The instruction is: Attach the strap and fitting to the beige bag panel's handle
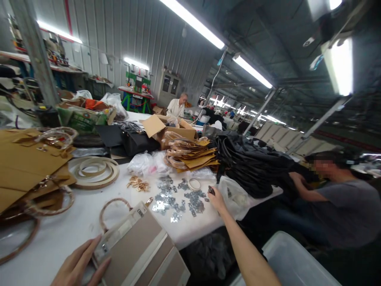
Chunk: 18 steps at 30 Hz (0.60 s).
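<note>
The left hand (79, 264) is resting flat and open-fingered against the tan bag (139, 250) while the right hand (216, 198) is pinching a small dark piece (211, 190) beside the scattered metal fittings (178, 198).

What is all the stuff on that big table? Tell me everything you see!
Table: one, white, under everything.
Bag: one, tan with cream stripes and a round handle, near edge.
Metal bits: many, silver, scattered mid-table.
Gold bits: small heap, gold, left of the silver ones.
Rings: a few, cream, flat on the table.
Brown sheets: stack, brown, far left.
Black pile: one heap, black, right end.
Cardboard box: one, brown, open, behind.
Seated person: one, grey shirt, right.
Far person: one, white shirt, back.
Left hand: on the bag.
Right hand: holds something small and dark by the silver bits.
</note>
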Tool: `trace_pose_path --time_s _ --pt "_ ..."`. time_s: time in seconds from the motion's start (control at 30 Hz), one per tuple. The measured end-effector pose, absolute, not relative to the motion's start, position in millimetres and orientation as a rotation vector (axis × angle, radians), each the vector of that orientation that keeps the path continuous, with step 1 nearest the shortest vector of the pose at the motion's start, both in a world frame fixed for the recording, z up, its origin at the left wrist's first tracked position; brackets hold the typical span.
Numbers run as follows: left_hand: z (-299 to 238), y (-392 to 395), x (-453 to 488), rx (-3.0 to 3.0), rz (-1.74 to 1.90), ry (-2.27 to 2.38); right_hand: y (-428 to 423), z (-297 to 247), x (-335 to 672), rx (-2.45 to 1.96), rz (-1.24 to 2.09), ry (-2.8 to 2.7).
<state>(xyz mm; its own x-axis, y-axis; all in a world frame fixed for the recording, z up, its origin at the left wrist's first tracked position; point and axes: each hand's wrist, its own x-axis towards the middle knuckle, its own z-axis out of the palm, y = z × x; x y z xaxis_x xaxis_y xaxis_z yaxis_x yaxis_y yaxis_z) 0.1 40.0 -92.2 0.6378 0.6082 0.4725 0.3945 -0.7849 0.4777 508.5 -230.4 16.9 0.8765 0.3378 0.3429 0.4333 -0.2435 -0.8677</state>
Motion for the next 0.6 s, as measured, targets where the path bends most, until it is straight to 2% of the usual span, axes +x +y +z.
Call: trace_pose_path --time_s 0.23,0.6 --pt "-84.2 35.4 -0.5 2.595 0.892 0.801 -229.3 -17.1 529.2 -2.137 0.02 -0.611" --pt "-83.4 36.3 1.3 2.6 0.935 0.809 -222.3 -45.3 517.8 -2.063 0.132 -0.639"
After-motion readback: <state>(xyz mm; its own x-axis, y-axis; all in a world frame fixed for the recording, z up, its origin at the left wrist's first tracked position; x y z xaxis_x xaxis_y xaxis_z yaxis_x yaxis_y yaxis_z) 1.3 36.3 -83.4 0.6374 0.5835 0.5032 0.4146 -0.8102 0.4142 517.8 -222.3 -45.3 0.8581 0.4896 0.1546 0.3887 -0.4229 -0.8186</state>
